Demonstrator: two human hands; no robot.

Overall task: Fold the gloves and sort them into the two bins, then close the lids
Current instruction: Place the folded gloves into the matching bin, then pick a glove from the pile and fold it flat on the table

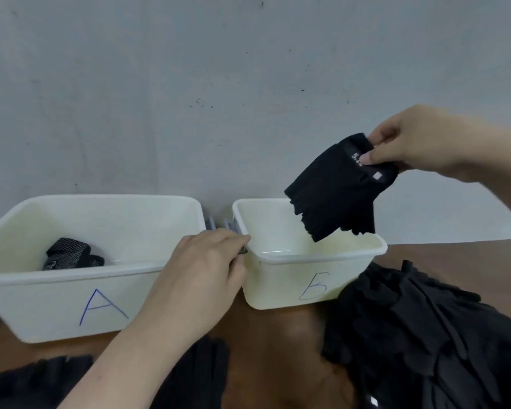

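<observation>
Bin B (304, 278), white and lidless with a blue letter on its front wall, stood on the brown surface (278, 326) against a grey wall (189, 84). Just left of bin B stood bin A (71, 305), also white and open, with one folded grey-black glove (71, 253) lying inside near its left end. Grey latch parts (219, 225) showed in the narrow gap between the two bins. Right of bin B and touching its front corner lay a loose pile of black gloves (425, 335); more black gloves (36, 385) lay in front of bin A at the near edge. The left hand (201, 278) rested at bin B's left rim, fingers curled over the edge and the latch there; whether it actually gripped anything could not be told. The right hand (413, 143) pinched a folded black glove (337, 190) by its cuff, thumb on the printed band. The glove hung above bin B's back right corner, clear of the rim, long axis tilted, cuff up and to the right, fingertips pointing down and left into the bin.
</observation>
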